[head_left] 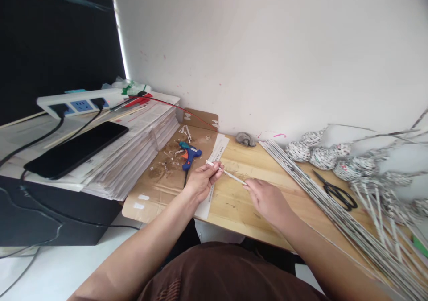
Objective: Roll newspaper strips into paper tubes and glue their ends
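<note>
A thin, pale rolled-paper stick [235,176] is stretched between my hands above the front of the wooden table. My left hand [203,179] pinches it near one end, whose white tip pokes out beyond the fingers. My right hand [265,198] is closed around the stick further along, knuckles up. Past the right hand, a thin pale length runs beside the forearm toward the lower right. Just left of my left hand, a blue glue gun [190,156] lies on a brown cardboard sheet [157,186].
At left, stacked papers [137,158] hold a black phone [78,149] and a white power strip [80,102] with cables. A bundle of paper sticks [310,189], black scissors [337,193] and woven paper shapes [326,157] lie at right. A wall stands behind the table.
</note>
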{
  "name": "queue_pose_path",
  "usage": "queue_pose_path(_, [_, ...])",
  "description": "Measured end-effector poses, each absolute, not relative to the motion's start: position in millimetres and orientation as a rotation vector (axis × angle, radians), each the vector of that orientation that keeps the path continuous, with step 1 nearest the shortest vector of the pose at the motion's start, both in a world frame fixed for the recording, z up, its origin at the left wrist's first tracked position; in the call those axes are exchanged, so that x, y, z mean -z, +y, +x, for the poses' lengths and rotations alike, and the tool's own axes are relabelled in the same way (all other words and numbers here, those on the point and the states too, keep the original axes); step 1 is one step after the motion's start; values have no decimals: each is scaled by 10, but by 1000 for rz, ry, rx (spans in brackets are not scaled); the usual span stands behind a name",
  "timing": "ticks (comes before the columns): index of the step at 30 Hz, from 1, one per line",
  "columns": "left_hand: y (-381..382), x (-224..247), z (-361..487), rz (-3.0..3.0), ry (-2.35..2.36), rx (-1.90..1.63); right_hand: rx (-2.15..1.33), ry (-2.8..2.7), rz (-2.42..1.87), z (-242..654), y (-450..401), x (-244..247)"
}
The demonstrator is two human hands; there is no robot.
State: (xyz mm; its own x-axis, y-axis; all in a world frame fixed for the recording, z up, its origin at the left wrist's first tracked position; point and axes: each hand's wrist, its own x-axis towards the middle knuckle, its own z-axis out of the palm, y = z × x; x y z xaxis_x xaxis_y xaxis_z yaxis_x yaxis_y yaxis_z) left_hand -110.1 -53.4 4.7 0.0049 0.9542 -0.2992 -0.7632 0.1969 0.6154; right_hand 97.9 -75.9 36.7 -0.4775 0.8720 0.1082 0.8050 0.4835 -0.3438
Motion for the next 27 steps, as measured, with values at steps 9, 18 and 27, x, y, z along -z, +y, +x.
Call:
queue_pose_path(9, [-558, -46, -1139, 366, 773, -1348, -910, -2273, -1428, 1008, -750, -399])
queue_pose_path(18, [-592, -30, -1136, 437, 740, -1336, -1783, -1837, -1376, 1038, -709, -419])
queue_pose_path(27, [-597, -43, -1134, 402, 787, -1383, -1162, -2165, -1474, 926, -781, -420])
